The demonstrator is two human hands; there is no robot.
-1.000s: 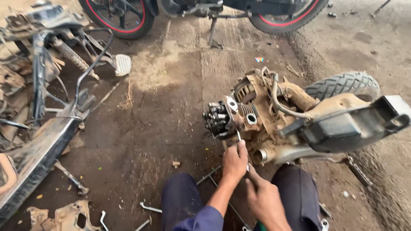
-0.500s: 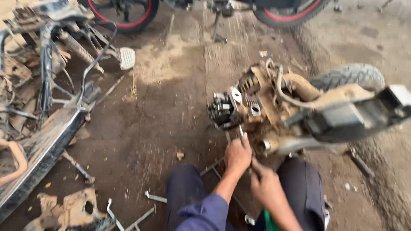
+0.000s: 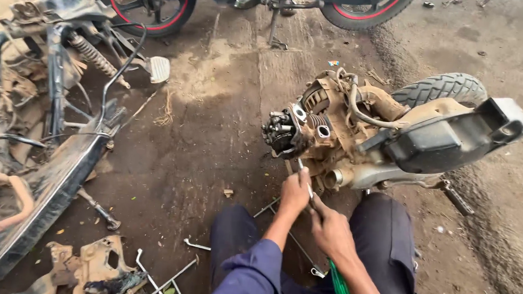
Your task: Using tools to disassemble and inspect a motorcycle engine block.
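A muddy scooter engine with its rear tyre lies on the dirt floor in front of me. My left hand grips a thin metal tool whose tip reaches up to the underside of the engine's cylinder head. Just behind it, my right hand closes on the lower end of the same tool. I cannot tell what kind of tool it is. Both my knees in dark trousers frame the hands.
A stripped scooter frame with a spring shock lies at the left. A parked motorcycle stands at the top. Loose wrenches and rods and a rusty bracket lie on the ground near my left knee.
The view has shifted slightly; my hands stay on the tool under the engine, with the left hand now a little higher against the cylinder head.
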